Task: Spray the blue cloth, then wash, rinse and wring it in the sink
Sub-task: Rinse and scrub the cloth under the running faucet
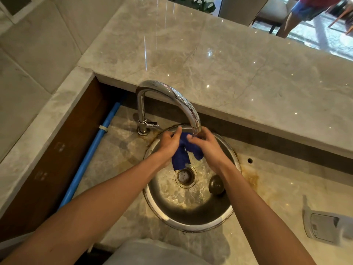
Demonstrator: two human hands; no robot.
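Two hands pinch the blue cloth [184, 153] under the faucet [172, 96] spout, over the round sink [191, 211] w/ water pooled around the drain [185, 175]. Left hand [169, 141] grips the cloth's left side, right hand [205, 143] its top edge; ends hang free. Spraying looks done, judging by the wet basin; wash/rinse prob underway. Wringing not yet started.

You stand before a glossy grey marble table [219, 60] dotted with light reflections, pale tiled wall [34, 46] left, bright floor [324, 35] beyond.
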